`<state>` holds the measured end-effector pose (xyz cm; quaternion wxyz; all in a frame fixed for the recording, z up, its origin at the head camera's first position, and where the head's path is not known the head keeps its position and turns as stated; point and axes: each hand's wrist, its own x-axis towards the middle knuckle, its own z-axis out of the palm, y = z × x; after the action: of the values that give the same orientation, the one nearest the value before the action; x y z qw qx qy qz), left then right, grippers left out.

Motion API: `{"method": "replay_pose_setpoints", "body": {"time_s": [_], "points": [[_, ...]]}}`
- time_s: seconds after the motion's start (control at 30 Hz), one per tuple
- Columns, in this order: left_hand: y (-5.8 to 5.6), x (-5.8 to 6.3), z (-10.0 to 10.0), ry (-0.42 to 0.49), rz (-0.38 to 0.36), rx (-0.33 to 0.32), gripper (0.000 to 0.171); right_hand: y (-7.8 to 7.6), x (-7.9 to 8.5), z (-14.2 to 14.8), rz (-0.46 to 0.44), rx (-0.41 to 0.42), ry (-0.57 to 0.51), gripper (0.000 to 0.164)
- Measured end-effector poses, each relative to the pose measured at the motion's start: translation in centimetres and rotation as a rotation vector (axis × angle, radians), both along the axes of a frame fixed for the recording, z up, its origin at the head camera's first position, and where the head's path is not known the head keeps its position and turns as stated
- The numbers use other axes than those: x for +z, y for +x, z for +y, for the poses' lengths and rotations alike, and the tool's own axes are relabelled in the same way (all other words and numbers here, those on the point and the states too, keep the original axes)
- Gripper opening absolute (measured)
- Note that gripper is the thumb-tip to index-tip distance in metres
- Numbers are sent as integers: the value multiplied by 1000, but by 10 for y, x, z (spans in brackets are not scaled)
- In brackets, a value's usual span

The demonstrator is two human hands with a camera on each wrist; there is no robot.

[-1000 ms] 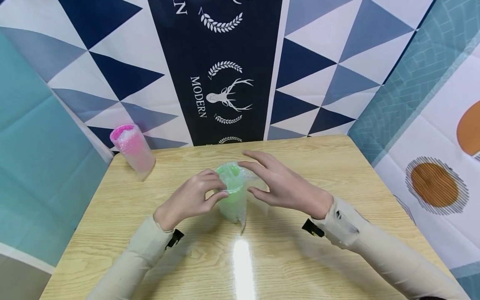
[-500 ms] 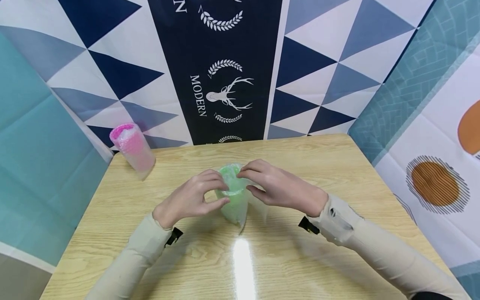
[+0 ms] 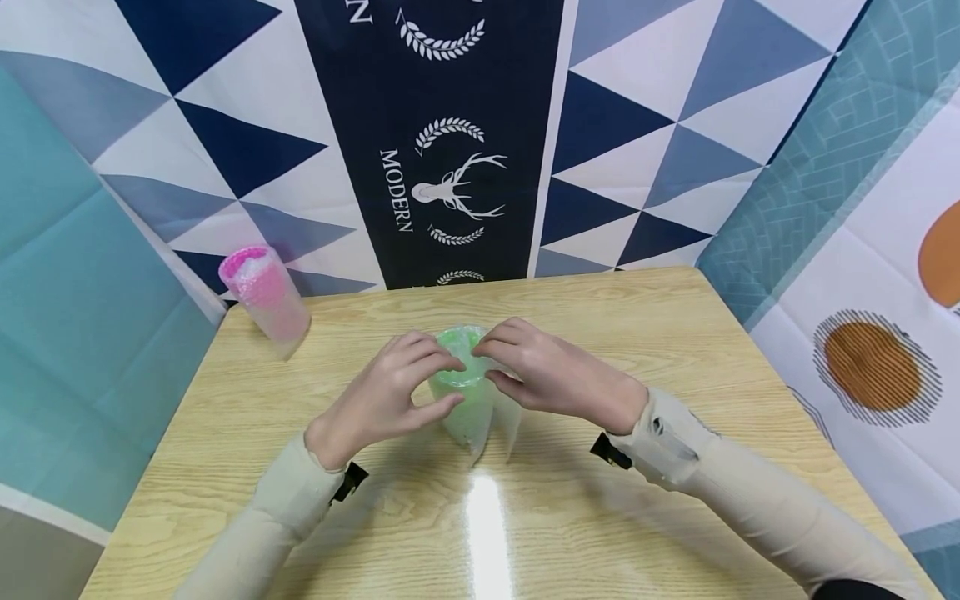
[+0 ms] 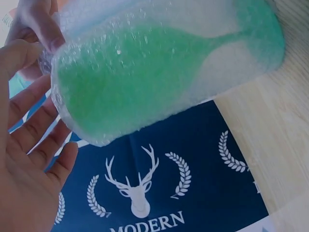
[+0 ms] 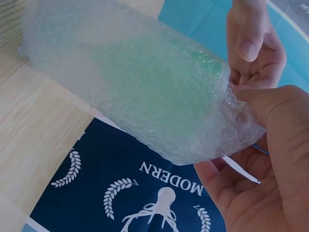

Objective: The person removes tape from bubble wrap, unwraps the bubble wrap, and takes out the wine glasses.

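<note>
A green stemmed goblet [image 4: 125, 79] stands upright near the middle of the table, wrapped in clear bubble wrap [image 5: 145, 96]. Loose corners of the wrap hang at its near and right sides in the head view. My left hand [image 3: 393, 383] is at the left of the rim, thumb and fingers apart; in the left wrist view its fingers spread beside the top edge. At the right of the rim, my right hand [image 3: 543, 367] pinches the upper edge of the wrap between thumb and fingers. Its fingertips are partly hidden behind the plastic.
A second wrapped goblet, pink [image 3: 266, 296], stands at the table's back left corner. The wooden table [image 3: 637, 333] meets a patterned cloth wall [image 3: 450, 150] at its back. Cloth panels hang at left and right.
My left fingers have loosened from the rim and spread. My right hand has come down and left, its fingers closing on the wrap's edge. The loose right flap has moved inward.
</note>
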<state>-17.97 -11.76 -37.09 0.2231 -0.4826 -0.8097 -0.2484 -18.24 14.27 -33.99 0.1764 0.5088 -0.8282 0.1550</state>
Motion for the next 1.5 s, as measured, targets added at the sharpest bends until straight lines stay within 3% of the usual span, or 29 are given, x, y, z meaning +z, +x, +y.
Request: {"method": "replay_pose_setpoints", "body": {"time_s": [0.27, 0.63, 0.83, 1.17, 1.5], "points": [[5, -2, 4, -38, 54, 21, 20, 0, -1, 0, 8, -8, -7, 27], [5, -2, 3, -40, 7, 46, 17, 0, -3, 3, 34, -16, -23, 23], [4, -3, 3, -45, 6, 54, 14, 0, -5, 6, -12, -30, -18, 23], [2, -6, 0, -45, -3, 61, 12, -2, -6, 9, -120, 30, -80, 18], [1, -5, -3, -30, -15, 28, 11, -2, -6, 19, -152, 16, -94, 16]]}}
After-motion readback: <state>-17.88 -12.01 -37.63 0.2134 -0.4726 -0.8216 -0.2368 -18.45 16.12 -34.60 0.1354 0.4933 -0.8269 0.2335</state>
